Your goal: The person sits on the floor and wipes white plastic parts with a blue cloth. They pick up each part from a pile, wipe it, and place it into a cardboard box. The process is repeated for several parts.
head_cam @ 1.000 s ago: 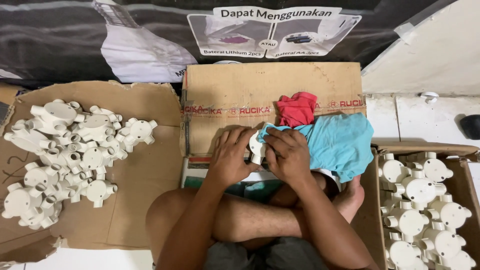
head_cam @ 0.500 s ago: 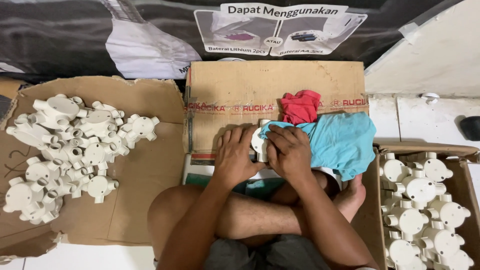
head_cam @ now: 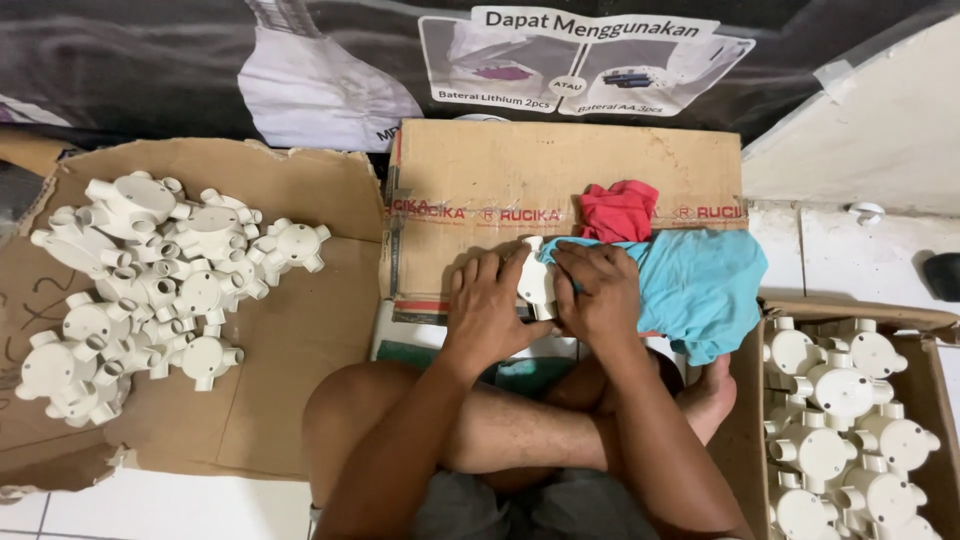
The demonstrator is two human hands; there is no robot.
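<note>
A white plastic junction box (head_cam: pixel 536 282) with round pipe stubs is held between both hands over a flat brown cardboard sheet (head_cam: pixel 480 190). My left hand (head_cam: pixel 487 310) grips its left side. My right hand (head_cam: pixel 600 292) covers its right side, fingers also pressing the edge of a light blue cloth (head_cam: pixel 695 285). A red cloth (head_cam: pixel 617 210) lies just behind the blue one. Most of the box is hidden by my fingers.
A heap of white junction boxes (head_cam: pixel 140 285) lies on flattened cardboard (head_cam: pixel 290 370) at the left. An open carton (head_cam: pixel 925 345) at the right holds several more white junction boxes (head_cam: pixel 840 420). My crossed bare legs (head_cam: pixel 500 430) fill the bottom centre. A dark printed banner (head_cam: pixel 300 60) hangs behind.
Both hands have stayed on the white junction box, shifting only slightly on it. The camera view has tilted down a little.
</note>
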